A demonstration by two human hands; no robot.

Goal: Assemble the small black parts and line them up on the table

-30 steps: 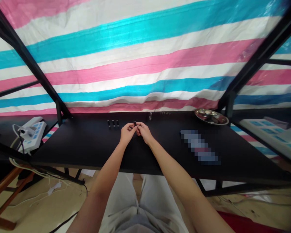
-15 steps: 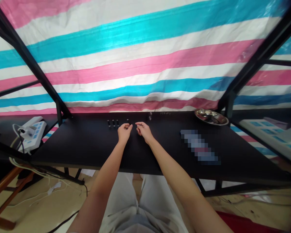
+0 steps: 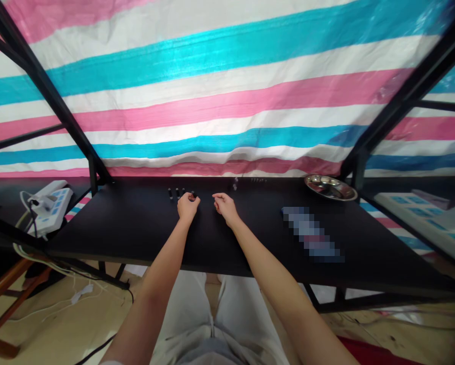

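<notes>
My left hand (image 3: 187, 206) is pinched on a small black cylinder (image 3: 193, 194) and holds it at the right end of a short row of small black cylinders (image 3: 176, 193) that stand upright on the black table (image 3: 136, 228). Loosely curled, my right hand (image 3: 223, 205) rests on the table just to the right, and nothing shows in it. Both forearms reach out from the bottom of the view.
A few tiny parts (image 3: 235, 183) and a row of small dark pieces (image 3: 258, 179) lie at the table's far edge. A metal dish (image 3: 329, 186) sits at the back right. A white power strip (image 3: 47, 206) lies to the left. Black frame bars (image 3: 48, 96) rise on both sides.
My hands, together at the centre on one small cylinder, have parted. My left hand has carried the cylinder left to the end of the row; my right hand stayed near its place.
</notes>
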